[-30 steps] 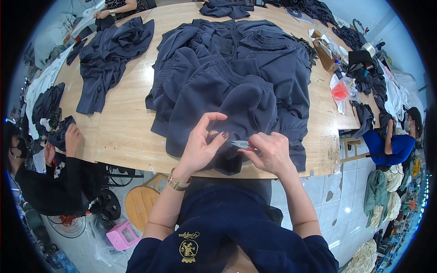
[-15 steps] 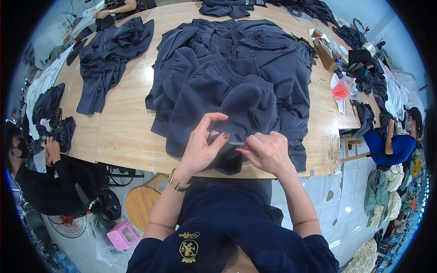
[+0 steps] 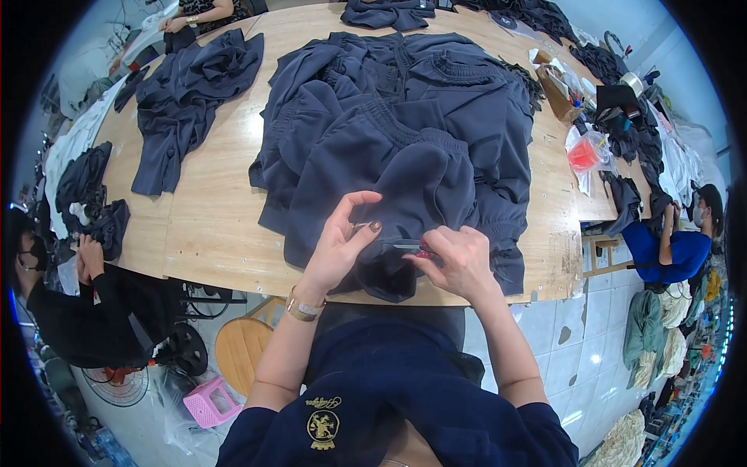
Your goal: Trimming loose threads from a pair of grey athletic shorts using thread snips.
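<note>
In my right hand (image 3: 461,261) is a pair of thread snips (image 3: 406,245), its short metal blades pointing left toward my other hand. My left hand (image 3: 336,247) hovers over the cloth with thumb and forefinger spread apart; the lower fingers are partly hidden, and nothing shows in its grasp. Beneath both hands lies a dark blue-grey garment (image 3: 358,167) with a gathered elastic waistband, its lower edge at the table's near edge. It rests on top of a pile of similar dark garments (image 3: 498,140).
More dark garments (image 3: 194,89) lie on the wooden table (image 3: 226,226) at the left. To the right are a clear bag with something red (image 3: 587,152) and a cardboard box (image 3: 554,97). People sit at left and right. A round wooden stool (image 3: 243,354) stands below the table edge.
My left hand has shifted slightly left, away from the snips, and the gap between them has widened. The right hand still holds the snips in nearly the same place.
</note>
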Motion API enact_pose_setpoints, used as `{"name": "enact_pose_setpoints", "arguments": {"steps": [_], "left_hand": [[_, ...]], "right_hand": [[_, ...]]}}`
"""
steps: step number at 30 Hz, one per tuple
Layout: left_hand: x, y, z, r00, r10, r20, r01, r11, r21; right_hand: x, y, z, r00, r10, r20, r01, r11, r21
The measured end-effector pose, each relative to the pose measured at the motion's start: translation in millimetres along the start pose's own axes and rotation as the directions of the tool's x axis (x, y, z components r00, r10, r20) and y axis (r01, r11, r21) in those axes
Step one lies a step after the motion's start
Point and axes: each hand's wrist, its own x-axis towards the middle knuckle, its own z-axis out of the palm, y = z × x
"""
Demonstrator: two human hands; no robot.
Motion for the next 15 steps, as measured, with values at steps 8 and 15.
{"name": "enact_pose_setpoints", "arguments": {"steps": [8,15], "left_hand": [[-0.3,4.4,5.7,0.999,-0.035,0.007,0.035,0.997,-0.064],[0.3,0.3,0.7,0.999,-0.037,0.031,0.038,0.998,-0.052]], "right_hand": [[2.2,2.5,0.7,1.000,-0.022,0.021,0.022,1.000,-0.019],[3.6,2.9,0.0,0.998,-0.054,0.033,0.055,0.998,-0.040]]}}
